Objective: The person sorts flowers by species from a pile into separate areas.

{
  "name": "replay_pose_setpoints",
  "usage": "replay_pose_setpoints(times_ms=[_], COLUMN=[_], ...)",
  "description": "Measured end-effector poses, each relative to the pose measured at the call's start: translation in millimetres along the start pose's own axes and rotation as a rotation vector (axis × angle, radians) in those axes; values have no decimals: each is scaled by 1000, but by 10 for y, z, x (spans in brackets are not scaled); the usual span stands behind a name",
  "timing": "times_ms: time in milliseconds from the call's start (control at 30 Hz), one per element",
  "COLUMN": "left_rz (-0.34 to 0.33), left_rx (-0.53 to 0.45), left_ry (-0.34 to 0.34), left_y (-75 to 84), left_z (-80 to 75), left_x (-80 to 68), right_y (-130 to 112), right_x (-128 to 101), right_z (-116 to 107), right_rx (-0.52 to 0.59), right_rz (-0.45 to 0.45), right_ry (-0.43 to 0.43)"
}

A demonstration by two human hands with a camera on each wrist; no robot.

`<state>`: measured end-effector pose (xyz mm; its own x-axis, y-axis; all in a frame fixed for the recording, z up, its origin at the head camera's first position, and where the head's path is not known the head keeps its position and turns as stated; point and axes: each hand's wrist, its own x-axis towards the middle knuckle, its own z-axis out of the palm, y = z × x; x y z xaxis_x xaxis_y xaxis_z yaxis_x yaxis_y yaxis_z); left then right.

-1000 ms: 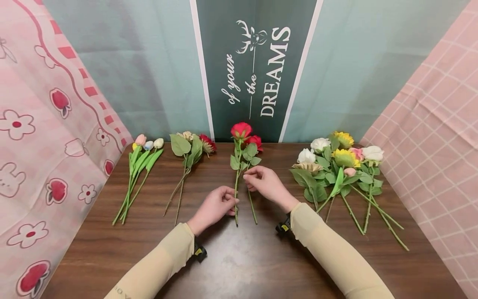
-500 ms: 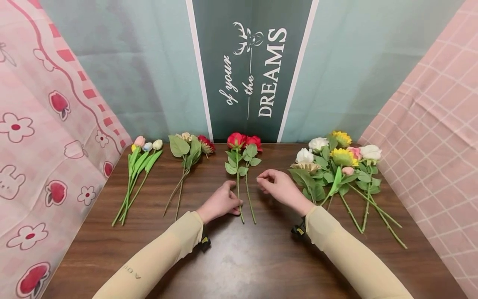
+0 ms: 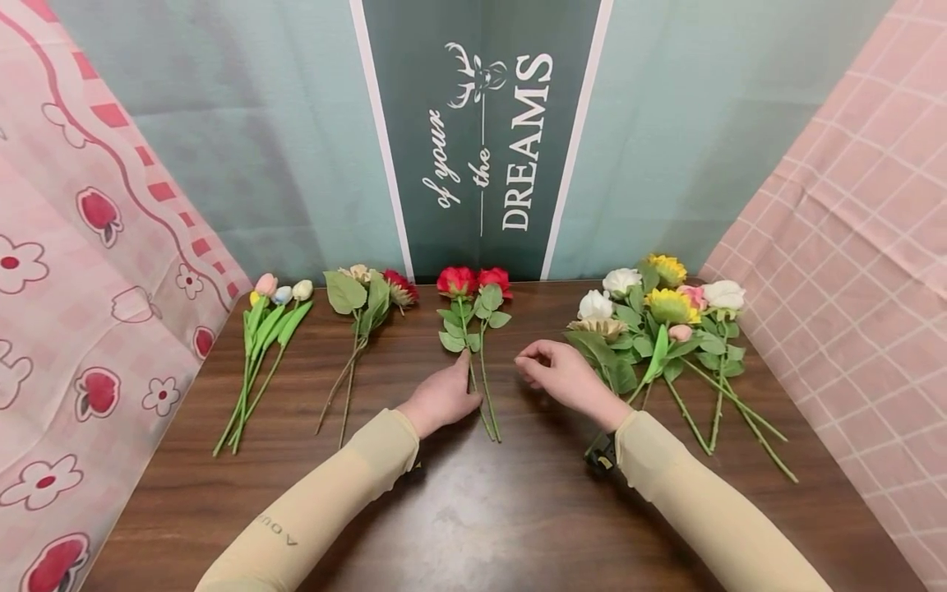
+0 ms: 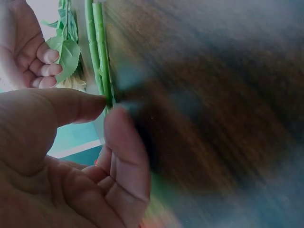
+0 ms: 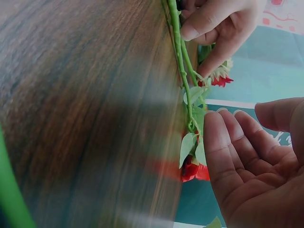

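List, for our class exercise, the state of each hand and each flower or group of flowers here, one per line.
Left red rose: in bloom, stem held
Right red rose: in bloom, lying on the table
Left hand: pinching the first rose's stem
Right hand: relaxed, holding nothing
Tulips: heads closed, lying together
Beige and dark red flowers: lying together, stems crossing
Mixed flowers: piled, some stems crossing

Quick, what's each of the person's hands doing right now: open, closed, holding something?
Left hand: at a red rose stem; whether it's gripping can't be told.
Right hand: open, holding nothing.
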<state>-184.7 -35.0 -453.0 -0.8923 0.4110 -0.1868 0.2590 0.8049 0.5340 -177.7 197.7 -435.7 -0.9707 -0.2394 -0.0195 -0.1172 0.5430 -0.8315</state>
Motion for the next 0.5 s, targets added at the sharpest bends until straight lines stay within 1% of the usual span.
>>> replay_pose_setpoints(times_ms=[67, 133, 333, 433, 500], left_rz=[5, 4, -20, -25, -29], left_rx=[34, 43, 39, 30, 35], left_ry=[4, -7, -48, -60, -60], left_y=[20, 40, 54, 43, 37], left_z=[0, -3, -33, -51, -64], left_x=[2, 4, 15, 12, 8], right_y=[8, 17, 12, 15, 27], right_x=[-10, -10, -14, -39, -67], right_z=[-10, -14, -27, -90, -171], right_rx=[-6, -12, -11, -19, -28], right_rz=[0, 3, 12, 13, 18], right_ry=[3, 4, -5, 2, 15])
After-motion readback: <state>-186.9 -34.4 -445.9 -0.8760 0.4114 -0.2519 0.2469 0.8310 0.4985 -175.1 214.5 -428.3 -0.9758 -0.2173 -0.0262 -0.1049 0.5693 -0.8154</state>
